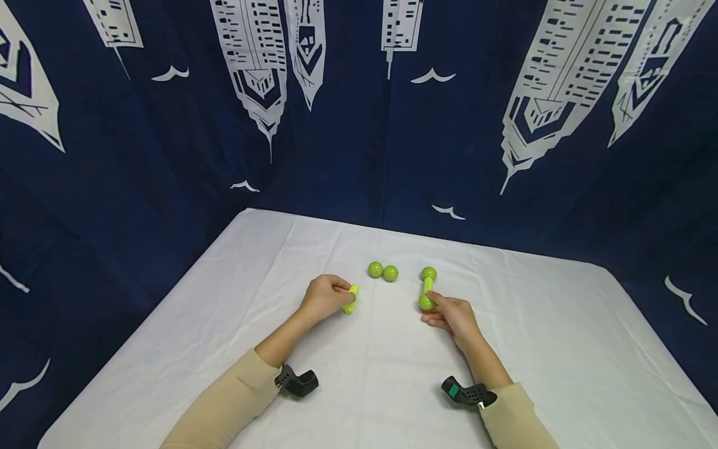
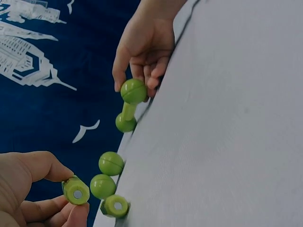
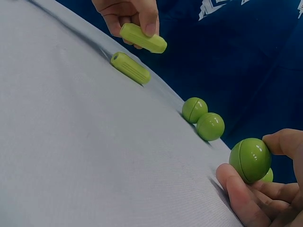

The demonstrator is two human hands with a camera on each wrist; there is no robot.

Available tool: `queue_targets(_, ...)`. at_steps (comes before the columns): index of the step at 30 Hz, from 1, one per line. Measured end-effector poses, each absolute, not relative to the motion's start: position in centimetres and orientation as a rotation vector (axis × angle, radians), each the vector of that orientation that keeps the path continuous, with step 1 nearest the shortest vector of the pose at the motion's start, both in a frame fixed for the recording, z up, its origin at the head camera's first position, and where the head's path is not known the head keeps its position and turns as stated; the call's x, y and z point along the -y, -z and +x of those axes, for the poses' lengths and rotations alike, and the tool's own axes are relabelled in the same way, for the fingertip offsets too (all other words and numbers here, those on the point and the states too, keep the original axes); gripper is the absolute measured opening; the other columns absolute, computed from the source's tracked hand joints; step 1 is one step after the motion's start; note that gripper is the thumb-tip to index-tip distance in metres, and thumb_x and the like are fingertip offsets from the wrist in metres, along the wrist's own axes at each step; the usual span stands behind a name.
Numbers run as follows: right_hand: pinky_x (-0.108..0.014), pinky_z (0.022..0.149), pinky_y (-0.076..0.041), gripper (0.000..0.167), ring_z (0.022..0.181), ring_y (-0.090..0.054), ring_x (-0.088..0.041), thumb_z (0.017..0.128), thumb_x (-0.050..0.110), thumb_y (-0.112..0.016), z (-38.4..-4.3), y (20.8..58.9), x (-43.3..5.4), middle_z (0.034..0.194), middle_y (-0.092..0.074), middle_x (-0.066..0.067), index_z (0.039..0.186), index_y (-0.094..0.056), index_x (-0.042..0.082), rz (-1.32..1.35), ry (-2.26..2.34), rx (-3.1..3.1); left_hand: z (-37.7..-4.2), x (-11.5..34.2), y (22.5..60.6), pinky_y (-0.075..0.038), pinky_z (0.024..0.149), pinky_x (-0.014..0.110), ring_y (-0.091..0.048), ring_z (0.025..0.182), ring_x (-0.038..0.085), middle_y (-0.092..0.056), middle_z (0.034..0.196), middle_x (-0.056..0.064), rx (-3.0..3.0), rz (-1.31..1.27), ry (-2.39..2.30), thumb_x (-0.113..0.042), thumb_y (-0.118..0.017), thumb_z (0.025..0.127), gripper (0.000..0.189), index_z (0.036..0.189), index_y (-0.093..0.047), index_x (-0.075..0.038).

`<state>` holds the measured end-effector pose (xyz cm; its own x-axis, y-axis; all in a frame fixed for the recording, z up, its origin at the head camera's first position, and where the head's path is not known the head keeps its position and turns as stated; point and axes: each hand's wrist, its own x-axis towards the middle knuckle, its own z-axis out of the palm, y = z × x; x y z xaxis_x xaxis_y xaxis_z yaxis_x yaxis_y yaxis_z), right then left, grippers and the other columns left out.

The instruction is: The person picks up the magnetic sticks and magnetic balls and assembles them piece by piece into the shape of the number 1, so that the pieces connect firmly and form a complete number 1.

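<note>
My left hand (image 1: 327,294) pinches a short yellow-green rod (image 2: 75,190) between thumb and fingers; a pale round disc shows in its end. A matching rod (image 3: 130,68) lies on the cloth just below it, partly overlapped by that hand's rod in the head view. My right hand (image 1: 453,317) grips a toy dumbbell (image 1: 429,285), made of a rod with a green ball at each end. Thumb and fingers hold its nearer ball (image 3: 250,160), while the far ball (image 1: 429,273) points away from me. Two loose green balls (image 2: 111,163) sit side by side between the hands, farther back.
A white cloth (image 1: 381,386) with light creases covers the table. Behind its far edge hangs a dark blue curtain (image 1: 359,162) printed with white buildings and birds. Each wrist wears a black strap device, the left one (image 1: 297,381) and the right one (image 1: 468,393).
</note>
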<state>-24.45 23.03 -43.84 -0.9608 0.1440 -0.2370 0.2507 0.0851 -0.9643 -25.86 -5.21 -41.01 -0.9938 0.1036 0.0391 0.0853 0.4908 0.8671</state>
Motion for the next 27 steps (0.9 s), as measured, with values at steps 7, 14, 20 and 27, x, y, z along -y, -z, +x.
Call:
queue_targets(7,-0.02,0.06,-0.055,0.055,0.061,-0.068,-0.011,0.096,0.027,-0.059,-24.4,43.8,-23.0,0.07,-0.068,-0.006,0.121,-0.049,-0.02,0.419,2.034,-2.257,-25.5,4.3,41.0,-0.052,0.059,0.025,-0.063,0.068,0.011,-0.069,0.078,0.002,-2.577,0.209,-1.613,-0.012,-0.071,0.077,0.022,0.095,-0.073,-0.001)
queue_targets(14,-0.02,0.06,-0.055,0.054,0.06,-0.068,-0.011,0.095,0.026,-0.06,-24.4,43.9,-23.0,0.069,-0.068,-0.006,0.121,-0.048,-0.02,0.417,2.044,-2.249,-25.3,3.0,41.1,-0.053,0.06,0.024,-0.062,0.065,0.01,-0.07,0.079,0.004,-2.445,0.207,-1.69,-0.007,-0.07,0.077,0.021,0.096,-0.073,0.002)
queue_targets(20,-0.02,0.059,-0.055,0.054,0.06,-0.068,-0.01,0.096,0.027,-0.059,-24.4,43.7,-22.8,0.069,-0.067,-0.006,0.121,-0.049,-0.02,0.427,2.039,-2.253,-25.3,1.6,41.1,-0.053,0.059,0.023,-0.06,0.064,0.011,-0.068,0.08,0.005,-2.344,0.172,-1.736,-0.004,-0.069,0.076,0.02,0.095,-0.072,0.003)
queue_targets(27,-0.02,0.06,-0.055,0.053,0.06,-0.068,-0.011,0.095,0.027,-0.061,-24.3,43.7,-22.7,0.072,-0.068,-0.006,0.12,-0.05,-0.019,0.448,2.042,-2.259,-25.2,-0.2,41.5,-0.057,0.064,0.025,-0.063,0.069,0.011,-0.067,0.084,0.007,-2.17,0.116,-1.793,-0.002,-0.072,0.079,0.019,0.096,-0.072,0.006)
